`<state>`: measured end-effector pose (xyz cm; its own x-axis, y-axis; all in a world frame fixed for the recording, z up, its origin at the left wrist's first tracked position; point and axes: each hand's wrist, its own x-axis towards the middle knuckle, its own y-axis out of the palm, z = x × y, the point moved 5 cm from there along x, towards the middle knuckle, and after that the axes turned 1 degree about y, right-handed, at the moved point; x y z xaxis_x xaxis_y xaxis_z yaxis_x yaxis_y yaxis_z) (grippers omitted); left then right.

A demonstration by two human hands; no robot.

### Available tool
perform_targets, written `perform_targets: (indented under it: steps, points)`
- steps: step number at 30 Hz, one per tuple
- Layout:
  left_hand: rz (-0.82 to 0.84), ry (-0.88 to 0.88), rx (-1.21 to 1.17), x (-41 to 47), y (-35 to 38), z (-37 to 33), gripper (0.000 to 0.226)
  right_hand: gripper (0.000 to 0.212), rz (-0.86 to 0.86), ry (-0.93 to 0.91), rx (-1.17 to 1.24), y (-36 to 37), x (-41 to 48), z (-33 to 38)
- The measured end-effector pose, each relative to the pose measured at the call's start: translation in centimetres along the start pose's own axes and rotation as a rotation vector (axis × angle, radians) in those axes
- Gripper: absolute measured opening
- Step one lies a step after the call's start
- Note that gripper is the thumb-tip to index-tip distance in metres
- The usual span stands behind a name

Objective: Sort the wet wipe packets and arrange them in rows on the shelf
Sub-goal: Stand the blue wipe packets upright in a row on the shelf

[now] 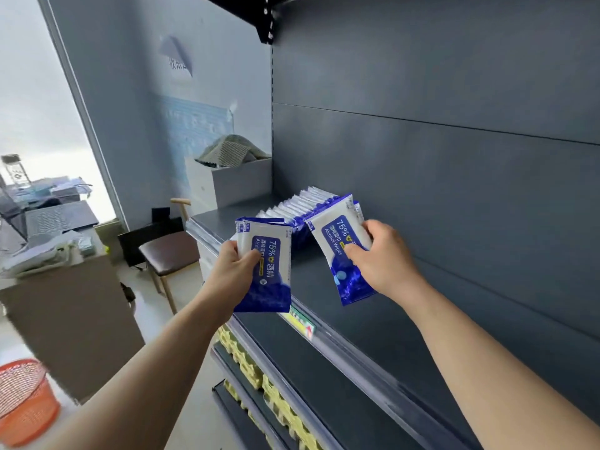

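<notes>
A row of blue-and-white wet wipe packets (pixel 293 211) stands upright on the dark grey shelf (pixel 373 323), running back toward its left end. My left hand (pixel 235 271) grips a small stack of packets (pixel 271 274) in front of the shelf's front edge. My right hand (pixel 381 256) holds a packet or two (pixel 337 245) above the shelf, tilted, right at the near end of the row. The packets read "75% Alcohol Wipes".
A white box (pixel 227 186) with folded cloth in it sits at the shelf's far left end. Lower shelves hold yellow packs (pixel 276 397). A chair (pixel 168 251), a desk with clutter (pixel 58 254) and an orange basket (pixel 22 401) stand to the left.
</notes>
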<state>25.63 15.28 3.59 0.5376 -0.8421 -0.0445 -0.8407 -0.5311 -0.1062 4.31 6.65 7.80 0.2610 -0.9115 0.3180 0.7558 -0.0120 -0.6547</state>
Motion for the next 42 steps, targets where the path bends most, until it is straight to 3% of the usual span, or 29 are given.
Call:
perform_targets:
  steps: [9, 15, 24, 27, 33, 39, 42]
  points:
    - [0.127, -0.028, 0.05, 13.4, -2.4, 2.8, 0.03, 0.018, 0.063, 0.228, -0.183, 7.9, 6.7, -1.4]
    - [0.341, -0.027, -0.085, 19.5, -2.1, 3.7, 0.016, 0.012, -0.051, 0.415, -0.185, 10.3, 7.0, -1.6]
    - [0.616, 0.079, -0.149, 22.5, -1.1, 4.7, 0.042, 0.025, -0.201, 0.551, -0.155, 13.4, 6.3, 0.8]
    - [0.682, 0.165, -0.07, 22.9, -1.1, 3.7, 0.052, 0.024, -0.265, 0.617, -0.098, 13.7, 5.9, 0.6]
    - [0.676, 0.344, 0.257, 24.4, -2.4, 2.5, 0.067, 0.025, -0.278, 0.744, -0.143, 13.1, 5.3, -0.6]
    - [0.703, 0.333, 0.236, 24.2, -2.8, 2.4, 0.065, 0.033, -0.158, 0.783, -0.142, 13.8, 5.1, -1.6]
    - [0.698, 0.287, 0.184, 24.0, -2.6, 2.5, 0.065, 0.054, -0.118, 0.725, -0.26, 13.7, 5.5, -1.0]
